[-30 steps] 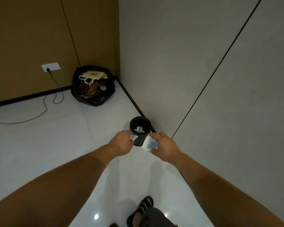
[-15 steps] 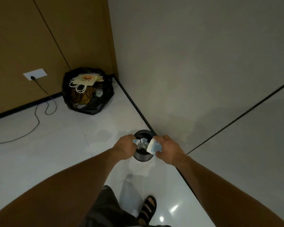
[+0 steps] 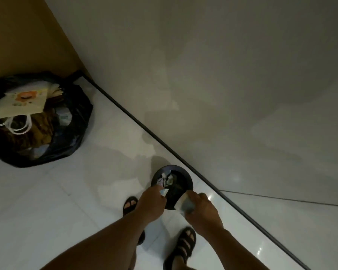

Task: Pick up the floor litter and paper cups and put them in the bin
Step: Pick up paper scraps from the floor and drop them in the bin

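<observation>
At far left on the floor (image 3: 47, 211) I see a black rubbish bag (image 3: 70, 133). Left hand (image 3: 151, 202) pinches a paper scrap (image 3: 165, 191) over the bin (image 3: 190, 179), which holds crumpled litter (image 3: 166, 179); right hand (image 3: 202, 210) grips a paper cup (image 3: 186, 204) at the bin's near rim.

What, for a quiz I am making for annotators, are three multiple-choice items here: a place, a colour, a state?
1. Where does the small black bin stand?
A. on the floor beside the grey wall
B. inside a sack
C. on a table

2. What colour is the big bag in the corner?
A. white
B. black
C. red

3. What is the right hand doing?
A. hanging empty
B. gripping a paper cup
C. pressing a door

Answers: 1 A, it stands on the floor at the wall's foot; 2 B, its plastic is black; 3 B, the fingers curl round the cup.
</observation>
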### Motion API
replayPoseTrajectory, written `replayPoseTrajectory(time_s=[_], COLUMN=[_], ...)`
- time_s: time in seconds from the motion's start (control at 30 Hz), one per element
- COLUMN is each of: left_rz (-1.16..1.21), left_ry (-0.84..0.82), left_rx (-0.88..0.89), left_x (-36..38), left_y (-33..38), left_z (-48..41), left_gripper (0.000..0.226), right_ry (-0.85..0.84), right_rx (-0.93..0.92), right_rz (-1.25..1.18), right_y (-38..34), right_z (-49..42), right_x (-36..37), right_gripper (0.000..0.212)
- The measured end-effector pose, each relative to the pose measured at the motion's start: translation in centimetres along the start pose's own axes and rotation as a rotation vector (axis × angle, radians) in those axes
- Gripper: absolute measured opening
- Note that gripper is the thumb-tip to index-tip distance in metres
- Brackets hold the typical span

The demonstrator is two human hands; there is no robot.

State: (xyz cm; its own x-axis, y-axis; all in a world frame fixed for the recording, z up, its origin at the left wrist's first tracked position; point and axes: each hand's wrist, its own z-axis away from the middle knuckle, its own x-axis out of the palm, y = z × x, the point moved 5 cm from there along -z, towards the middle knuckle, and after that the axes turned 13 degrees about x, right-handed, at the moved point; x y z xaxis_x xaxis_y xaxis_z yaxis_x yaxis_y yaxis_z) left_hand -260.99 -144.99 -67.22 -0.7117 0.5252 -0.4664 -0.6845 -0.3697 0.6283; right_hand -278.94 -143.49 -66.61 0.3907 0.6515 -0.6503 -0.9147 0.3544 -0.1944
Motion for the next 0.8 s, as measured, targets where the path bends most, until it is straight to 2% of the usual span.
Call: replayPoseTrajectory(time_s=[0.23,0.4,0.53,0.67,0.73,0.8], left_rz=[-0.059,-0.069,-0.038,-0.102,-0.141,-0.209], left_ry=[-0.117,-0.182,-0.199,-0.213,-0.198,-0.165], left_rx=[0.057,0.083,0.068,0.079,0.118,0.212], left_x=[6.1,10.7,11.4,9.8,8.5,7.1], left_y=[-6.5,-10.3,-11.1,-8.9,-6.5,-3.4], left_z=[-15.7,-20.0,-19.9,-17.9,-16.4,-14.6], left_gripper=[0.041,0.036,0.037,0.023,0.023,0.032], right_ry=[0.016,0.017,-0.037,-0.036,-0.014,0.003], right_rx=[0.115,0.144,0.156,0.136,0.124,0.12], right_rz=[-0.125,-0.18,-0.228,-0.191,-0.182,-0.16], right_y=[1.2,3.6,5.3,6.0,5.9,5.6], right_z=[-14.7,-20.9,-20.8,-17.4,-15.2,-12.7], right_x=[8.5,13.6,15.3,13.2,11.1,8.7], right_gripper=[0.064,0.062,0.059,0.064,0.066,0.068])
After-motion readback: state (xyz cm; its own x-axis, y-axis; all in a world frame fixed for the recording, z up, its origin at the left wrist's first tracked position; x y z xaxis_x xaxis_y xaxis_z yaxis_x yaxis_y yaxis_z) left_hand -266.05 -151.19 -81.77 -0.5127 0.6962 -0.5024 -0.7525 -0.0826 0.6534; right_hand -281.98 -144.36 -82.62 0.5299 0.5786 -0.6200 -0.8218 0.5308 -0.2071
